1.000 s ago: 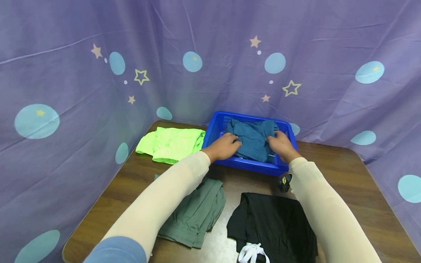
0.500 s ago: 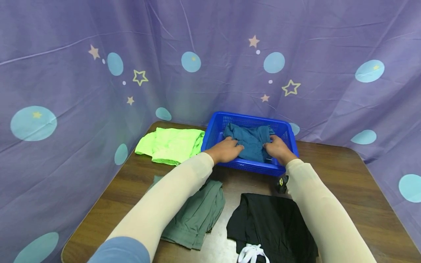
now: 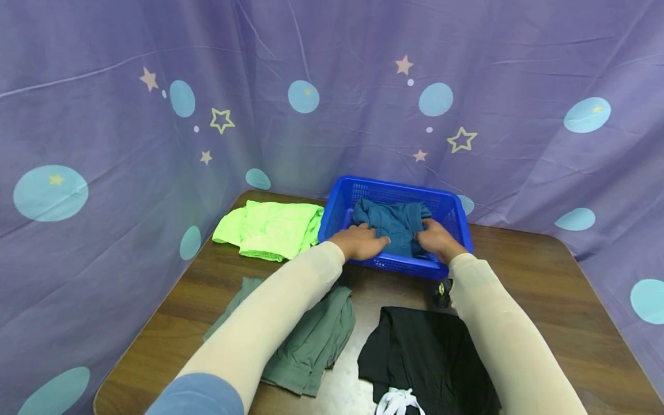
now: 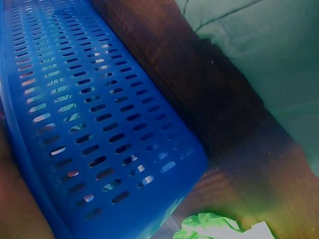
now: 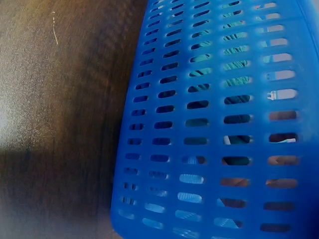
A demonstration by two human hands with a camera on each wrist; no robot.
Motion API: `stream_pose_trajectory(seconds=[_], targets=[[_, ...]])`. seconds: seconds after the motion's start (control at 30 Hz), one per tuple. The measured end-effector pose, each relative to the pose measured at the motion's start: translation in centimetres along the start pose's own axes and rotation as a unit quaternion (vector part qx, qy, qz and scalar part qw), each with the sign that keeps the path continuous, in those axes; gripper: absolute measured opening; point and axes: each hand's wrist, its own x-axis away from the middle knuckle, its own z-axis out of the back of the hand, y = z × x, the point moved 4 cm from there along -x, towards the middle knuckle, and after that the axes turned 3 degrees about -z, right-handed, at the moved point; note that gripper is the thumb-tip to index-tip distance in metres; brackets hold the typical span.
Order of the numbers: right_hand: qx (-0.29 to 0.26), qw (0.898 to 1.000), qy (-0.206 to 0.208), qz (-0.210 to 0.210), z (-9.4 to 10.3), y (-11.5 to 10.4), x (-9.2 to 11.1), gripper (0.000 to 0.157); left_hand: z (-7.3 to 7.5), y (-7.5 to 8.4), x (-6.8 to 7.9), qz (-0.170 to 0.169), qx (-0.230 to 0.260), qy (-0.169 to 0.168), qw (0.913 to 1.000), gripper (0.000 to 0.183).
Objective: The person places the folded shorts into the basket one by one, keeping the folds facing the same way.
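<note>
A crumpled teal garment (image 3: 396, 222) lies inside the blue plastic basket (image 3: 402, 266), below the rim on most sides. My left hand (image 3: 359, 242) reaches over the near left rim and rests on the garment's left part, thumb stretched to the right across the cloth; its fingertips are hidden. On the other side, my right hand (image 3: 440, 239) pinches the garment's right edge between thumb and fingers. Both wrist views mostly show the slotted basket wall (image 4: 104, 119). Bits of the teal cloth and of fingers show through the slots in the right wrist view.
Folded neon-yellow clothing (image 3: 277, 227) lies left of the basket. Nearer, a green garment (image 3: 311, 340) lies partly under my left arm. Black clothing with a white drawstring (image 3: 425, 351) lies beside my right forearm. A patterned purple curtain (image 3: 353, 75) hangs behind the wooden table (image 3: 534, 276).
The teal garment has gone lower into the basket and bunched up. Both hands have come slightly nearer and closer together, the left thumb moving right over the cloth.
</note>
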Motion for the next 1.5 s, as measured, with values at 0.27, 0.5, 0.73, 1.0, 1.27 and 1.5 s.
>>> stream_pose_trajectory(seconds=[0.27, 0.5, 0.73, 1.0, 1.27, 1.5], targets=[[0.016, 1.0, -0.001, 0.001, -0.3, 0.1, 0.1, 0.063, -0.2, 0.0, 0.4, 0.027, -0.029, -0.007, 0.9992, 0.092], [0.035, 0.998, 0.014, -0.047, 0.1, 0.1, 0.5, 0.064, -0.4, -0.1, 0.5, 0.057, -0.055, 0.03, 0.9964, 0.093], [0.159, 0.985, 0.069, 0.015, 0.4, -1.1, 0.5, 0.061, -0.3, -0.1, 0.4, 0.027, -0.074, 0.058, 0.9952, 0.084], [0.213, 0.972, -0.03, 0.098, -1.7, -1.9, 0.4, 0.051, -0.4, -0.3, 0.9, 0.036, -0.055, 0.014, 0.9977, 0.087], [0.224, 0.972, -0.052, 0.048, -1.4, -1.5, 0.8, 0.054, -0.6, -0.4, 0.5, 0.026, -0.05, 0.02, 0.9982, 0.089], [0.178, 0.981, 0.042, 0.062, -0.5, -3.2, 0.8, 0.05, 0.3, -0.3, 0.6, -0.05, -0.021, 0.079, 0.9954, 0.078]])
